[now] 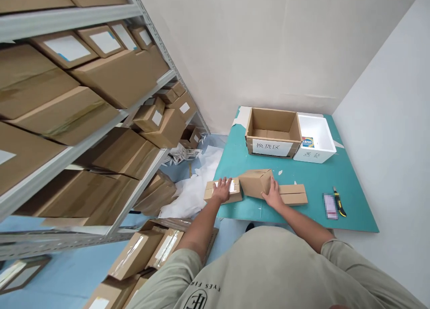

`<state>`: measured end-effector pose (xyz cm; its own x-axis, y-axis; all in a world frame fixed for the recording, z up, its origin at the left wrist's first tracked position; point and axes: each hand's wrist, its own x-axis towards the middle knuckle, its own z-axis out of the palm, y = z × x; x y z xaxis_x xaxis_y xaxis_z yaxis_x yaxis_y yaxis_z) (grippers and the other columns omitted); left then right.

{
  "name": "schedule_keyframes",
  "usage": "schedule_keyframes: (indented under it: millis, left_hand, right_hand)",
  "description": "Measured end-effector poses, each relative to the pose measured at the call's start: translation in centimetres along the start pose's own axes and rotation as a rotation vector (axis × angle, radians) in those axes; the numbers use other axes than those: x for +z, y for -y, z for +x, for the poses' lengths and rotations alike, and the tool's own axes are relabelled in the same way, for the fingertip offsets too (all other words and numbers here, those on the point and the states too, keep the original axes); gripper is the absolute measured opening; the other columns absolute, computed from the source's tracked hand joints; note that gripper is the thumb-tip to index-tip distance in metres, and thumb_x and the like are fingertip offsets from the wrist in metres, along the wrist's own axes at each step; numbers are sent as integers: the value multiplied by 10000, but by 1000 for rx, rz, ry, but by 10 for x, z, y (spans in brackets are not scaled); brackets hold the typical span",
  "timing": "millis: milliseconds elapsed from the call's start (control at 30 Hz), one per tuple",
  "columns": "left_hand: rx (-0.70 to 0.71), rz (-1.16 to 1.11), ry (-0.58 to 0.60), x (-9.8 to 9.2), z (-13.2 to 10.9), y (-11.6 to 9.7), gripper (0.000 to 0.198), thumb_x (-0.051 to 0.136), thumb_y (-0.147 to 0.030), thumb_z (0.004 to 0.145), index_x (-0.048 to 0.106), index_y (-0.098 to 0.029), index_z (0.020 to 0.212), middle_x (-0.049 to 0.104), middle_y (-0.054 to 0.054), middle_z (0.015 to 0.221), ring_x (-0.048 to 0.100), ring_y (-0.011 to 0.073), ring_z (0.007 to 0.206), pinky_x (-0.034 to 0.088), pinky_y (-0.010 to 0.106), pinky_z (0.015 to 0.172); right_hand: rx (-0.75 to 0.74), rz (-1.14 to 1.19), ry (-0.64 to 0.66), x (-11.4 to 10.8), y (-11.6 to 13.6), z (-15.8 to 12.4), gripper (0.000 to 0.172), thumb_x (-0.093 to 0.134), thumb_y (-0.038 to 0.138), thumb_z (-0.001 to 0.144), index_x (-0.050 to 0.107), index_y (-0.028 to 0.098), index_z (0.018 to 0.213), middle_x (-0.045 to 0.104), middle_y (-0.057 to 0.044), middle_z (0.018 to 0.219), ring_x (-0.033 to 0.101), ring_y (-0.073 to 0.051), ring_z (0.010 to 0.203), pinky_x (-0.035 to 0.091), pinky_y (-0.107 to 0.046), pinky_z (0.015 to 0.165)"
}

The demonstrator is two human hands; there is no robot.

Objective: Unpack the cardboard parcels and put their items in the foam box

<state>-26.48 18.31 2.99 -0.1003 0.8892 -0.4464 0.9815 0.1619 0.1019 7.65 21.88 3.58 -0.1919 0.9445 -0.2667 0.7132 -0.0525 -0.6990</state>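
Note:
Three small cardboard boxes lie in a row near the front edge of a teal mat. My left hand rests flat, fingers spread, on the left flat box, which carries a white label. My right hand presses against the side of the middle box, which is tilted up on an edge. The right flat box lies just beyond my right hand, untouched.
An open cardboard box with a white label and a white foam box stand at the mat's far end. A yellow utility knife and a blurred card lie at right. Metal shelving full of cartons fills the left; more boxes and white paper cover the floor.

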Motion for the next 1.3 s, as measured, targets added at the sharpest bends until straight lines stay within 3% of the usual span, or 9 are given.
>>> schedule_keyframes:
  millis: [133,333,433,500,667,800,900,1067,1300]
  left_hand:
    - [8,40,-18,6,0,-6,1176,787,-269,890,205,-231,1912,252,284,1936,178,509,1816,213,758,1398]
    - [85,0,-80,15,-7,-10,1399,925,-504,859,59,-233,1923,241,305,1932,199,493,1816,228,736,1400]
    - [188,-46,-177,17,-10,-26,1469,930,-644,856,17,-212,1923,166,300,1953,193,455,1826,229,664,1427]
    - [256,-45,-167,19,-8,-44,1503,942,-684,824,38,-204,1924,149,289,1959,176,455,1830,212,644,1439]
    - [299,43,-36,23,1,-83,1536,997,-612,743,86,-251,1925,230,284,1943,138,529,1820,85,740,1428]
    - [336,23,-66,26,9,-100,1607,1005,-564,712,2,-215,1919,199,306,1943,167,524,1815,53,718,1439]
    - [394,-56,-88,21,15,-110,1648,1001,-589,699,-67,-268,1913,176,273,1955,157,509,1820,126,709,1435]
    - [450,-111,-89,4,24,-120,1686,1011,-528,657,-90,-265,1906,346,277,1858,328,466,1761,165,660,1447]
    - [429,-35,-76,-1,20,-123,1603,1010,-512,641,62,-332,1922,342,250,1857,304,525,1749,129,715,1436]
  right_hand:
    - [29,-8,-8,1,2,4,1150,748,466,965,118,227,1897,323,-243,1880,348,-421,1764,385,-578,1389]
    - [106,-63,45,-17,10,-1,953,696,543,1044,357,129,1833,562,-268,1747,534,-406,1651,435,-508,1341]
    - [143,-108,95,-25,15,-6,845,627,589,1107,459,109,1782,705,-279,1597,675,-426,1508,502,-507,1254]
    - [152,-158,115,-30,16,-8,809,580,639,1130,514,121,1749,762,-276,1514,721,-448,1441,534,-528,1199]
    - [4,-301,96,-47,-11,-17,834,669,623,1084,510,171,1767,657,-254,1688,599,-434,1592,458,-541,1302]
    - [-89,-428,222,-68,-56,-24,1142,949,568,845,446,281,1830,399,-187,1910,294,-464,1791,263,-612,1426]
    - [-100,-500,298,-82,-84,-25,1283,1034,502,729,421,349,1846,268,-148,1967,189,-483,1822,231,-653,1424]
    - [-145,-545,245,-95,-99,-19,1218,947,330,768,409,335,1861,247,-141,1973,223,-450,1817,274,-624,1406]
    - [-152,-570,180,-114,-111,-9,1105,829,246,795,469,253,1839,477,-218,1852,372,-458,1727,283,-630,1393]
